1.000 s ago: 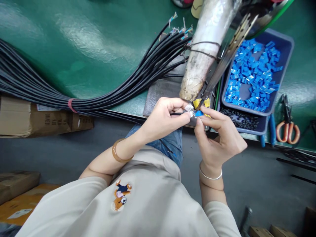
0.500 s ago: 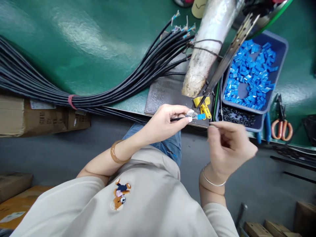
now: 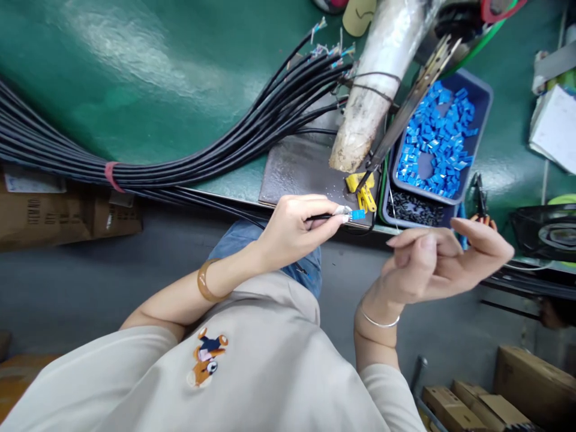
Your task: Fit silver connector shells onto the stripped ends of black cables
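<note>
My left hand [image 3: 302, 231] is closed around the end of a black cable [image 3: 318, 216], pinching it between thumb and fingers. From the fingertips sticks out a small blue connector [image 3: 357, 215], joined to the cable's thin wires. My right hand [image 3: 443, 258] is raised in front of the parts trays, palm side up. Its thumb lies against curled fingers while one finger is bent away from them. Whatever it may hold there is too small or hidden to make out. Just beyond the blue connector lies a yellow tool [image 3: 366, 199] on a dark plate [image 3: 297, 168].
A tray of blue pieces [image 3: 485, 102] rests over one with small black parts [image 3: 416, 209]. Pliers [image 3: 480, 198] lie to their right. Tied black cables [image 3: 180, 175] cross the green bench [image 3: 135, 114]. A wrapped white roll [image 3: 371, 102] slants over the plate.
My right hand has moved right, away from the blue connector, and turned its palm upward. My left hand keeps its grip on the cable. The view has shifted to the right.
</note>
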Demonstrator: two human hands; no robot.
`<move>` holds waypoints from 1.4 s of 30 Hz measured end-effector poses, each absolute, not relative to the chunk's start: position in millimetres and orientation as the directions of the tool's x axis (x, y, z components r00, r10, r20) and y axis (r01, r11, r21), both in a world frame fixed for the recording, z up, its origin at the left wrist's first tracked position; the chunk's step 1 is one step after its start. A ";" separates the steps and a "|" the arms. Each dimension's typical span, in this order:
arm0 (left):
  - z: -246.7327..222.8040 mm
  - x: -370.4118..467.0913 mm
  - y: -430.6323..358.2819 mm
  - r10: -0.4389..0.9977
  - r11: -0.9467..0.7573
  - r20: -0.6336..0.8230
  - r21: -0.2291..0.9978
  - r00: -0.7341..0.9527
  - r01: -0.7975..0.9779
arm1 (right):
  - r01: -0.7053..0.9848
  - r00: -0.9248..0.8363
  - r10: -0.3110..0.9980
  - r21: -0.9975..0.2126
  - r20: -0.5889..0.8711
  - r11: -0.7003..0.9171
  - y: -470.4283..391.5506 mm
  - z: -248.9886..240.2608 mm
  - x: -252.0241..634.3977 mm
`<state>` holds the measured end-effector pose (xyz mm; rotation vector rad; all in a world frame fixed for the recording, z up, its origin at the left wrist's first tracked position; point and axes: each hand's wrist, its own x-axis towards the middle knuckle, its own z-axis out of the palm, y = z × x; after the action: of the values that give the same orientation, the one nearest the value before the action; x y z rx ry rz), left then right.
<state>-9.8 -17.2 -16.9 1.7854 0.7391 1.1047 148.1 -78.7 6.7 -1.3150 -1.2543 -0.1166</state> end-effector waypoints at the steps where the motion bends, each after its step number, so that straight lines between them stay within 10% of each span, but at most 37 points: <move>1: -16.5 -9.7 -15.9 0.816 -0.447 0.391 0.894 0.425 0.037 | 0.697 0.393 0.563 -0.635 0.727 0.333 -79.2 4.1 148.0; 9: -22.2 -5.3 -12.7 0.764 -0.587 0.517 0.806 0.386 0.082 | 0.778 0.183 0.786 -0.575 0.591 0.251 -78.6 -8.7 147.3; 18: -15.8 5.7 -10.1 0.930 -0.121 0.136 0.990 0.340 -0.066 | 0.855 0.092 0.692 -0.413 0.716 0.313 -70.1 -14.8 139.9; 42: -10.3 3.9 -7.4 0.926 -0.056 0.058 0.998 0.373 -0.015 | 0.828 0.101 0.707 -0.453 0.700 0.330 -66.5 -14.0 139.2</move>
<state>3.9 -7.4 -10.3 1.4053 0.8913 0.9641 139.2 -66.5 -14.0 -1.4099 -1.6363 -0.1581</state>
